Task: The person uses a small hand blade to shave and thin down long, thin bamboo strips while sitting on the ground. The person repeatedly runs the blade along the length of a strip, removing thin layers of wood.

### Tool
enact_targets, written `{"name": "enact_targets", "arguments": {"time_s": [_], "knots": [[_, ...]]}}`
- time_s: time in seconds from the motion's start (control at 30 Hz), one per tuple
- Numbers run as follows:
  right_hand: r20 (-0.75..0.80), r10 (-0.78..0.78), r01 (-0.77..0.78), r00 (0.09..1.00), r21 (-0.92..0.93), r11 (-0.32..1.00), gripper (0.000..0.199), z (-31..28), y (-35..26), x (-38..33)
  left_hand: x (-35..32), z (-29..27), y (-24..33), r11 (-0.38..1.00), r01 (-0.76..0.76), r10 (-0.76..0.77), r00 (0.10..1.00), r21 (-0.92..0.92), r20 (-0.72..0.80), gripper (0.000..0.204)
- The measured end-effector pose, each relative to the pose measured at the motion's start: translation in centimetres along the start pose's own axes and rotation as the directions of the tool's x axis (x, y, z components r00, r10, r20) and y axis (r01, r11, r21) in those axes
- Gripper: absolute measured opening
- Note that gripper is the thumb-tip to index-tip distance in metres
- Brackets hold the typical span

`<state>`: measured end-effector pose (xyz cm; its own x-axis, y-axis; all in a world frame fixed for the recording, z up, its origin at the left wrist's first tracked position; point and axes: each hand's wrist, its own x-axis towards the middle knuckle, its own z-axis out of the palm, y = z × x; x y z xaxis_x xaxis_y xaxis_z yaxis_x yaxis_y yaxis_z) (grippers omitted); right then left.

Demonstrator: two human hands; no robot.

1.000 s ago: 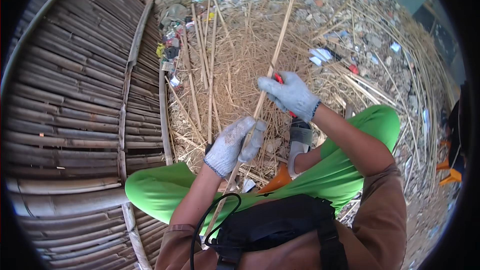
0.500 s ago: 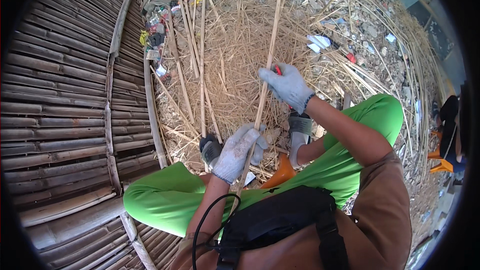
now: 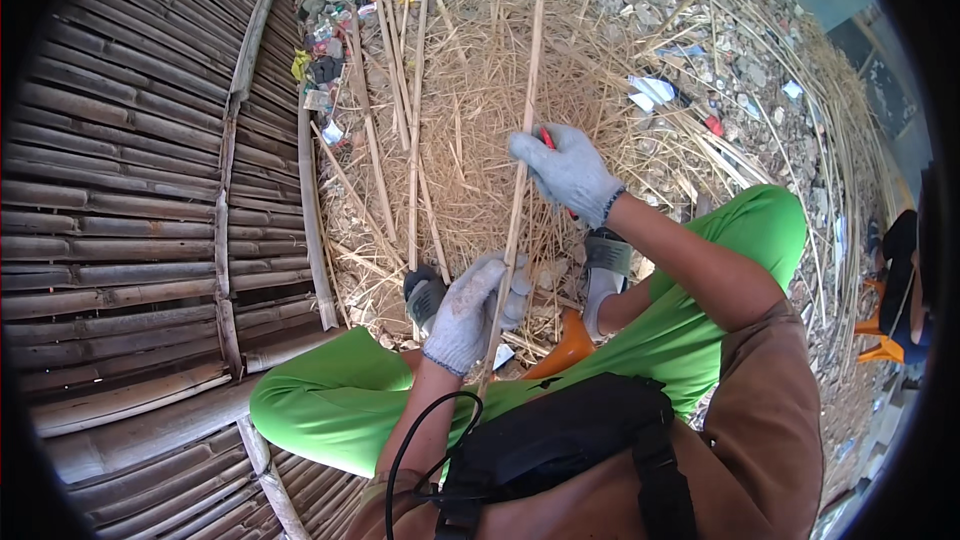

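A long, pale bamboo strip (image 3: pixel 533 65) runs upright away from my lap, its near end by the black pouch at my waist. My left hand (image 3: pixel 470 310), in a soiled white knit glove, is closed round its lower part. Farther up, my right hand (image 3: pixel 570 172), in a greyish glove, is closed with its fingertips against the strip. It also grips a thin red-handled tool (image 3: pixel 547 137); the glove hides most of that tool, and its working end cannot be made out.
Straw-like shavings (image 3: pixel 470 160) cover the ground ahead. Several bamboo strips (image 3: pixel 415 140) lie left of them. A bamboo slat wall (image 3: pixel 130 220) stands at left. Rubble and long strips (image 3: pixel 800 160) spread at right, near an orange stool (image 3: pixel 882 340) and another person.
The strip's far end has swung a little to the left. My right hand has shifted slightly left with it, while my left hand keeps its hold. The view has turned slightly.
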<state>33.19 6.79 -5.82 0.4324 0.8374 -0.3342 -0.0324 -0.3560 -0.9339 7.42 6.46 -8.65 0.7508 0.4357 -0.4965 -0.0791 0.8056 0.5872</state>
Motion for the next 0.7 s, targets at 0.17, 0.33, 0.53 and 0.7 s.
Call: {"name": "enact_targets", "arguments": {"time_s": [0.17,0.33,0.53,0.7], "knots": [[0.036,-0.021,0.021,0.999,0.015,1.0,0.048,-0.4,-0.9,-0.9,-0.1,0.3,-0.4,0.994,0.063,-0.06,0.998,-0.093,0.035,0.044],[0.02,-0.058,0.058,0.998,-0.038,0.998,0.045,-1.0,-1.5,-1.8,-0.1,1.0,-0.3,0.999,0.051,-0.05,0.998,-0.013,0.041,0.042],[0.138,-0.063,0.09,0.988,-0.2,0.976,0.05,-0.3,-1.3,-4.8,-0.5,2.2,0.3,0.999,0.037,-0.037,0.999,0.018,-0.009,0.04],[0.191,-0.002,0.037,0.982,-0.18,0.983,0.053,1.1,4.3,-4.0,1.1,2.1,-0.8,0.964,-0.035,0.076,0.986,0.262,-0.148,0.034]]}}
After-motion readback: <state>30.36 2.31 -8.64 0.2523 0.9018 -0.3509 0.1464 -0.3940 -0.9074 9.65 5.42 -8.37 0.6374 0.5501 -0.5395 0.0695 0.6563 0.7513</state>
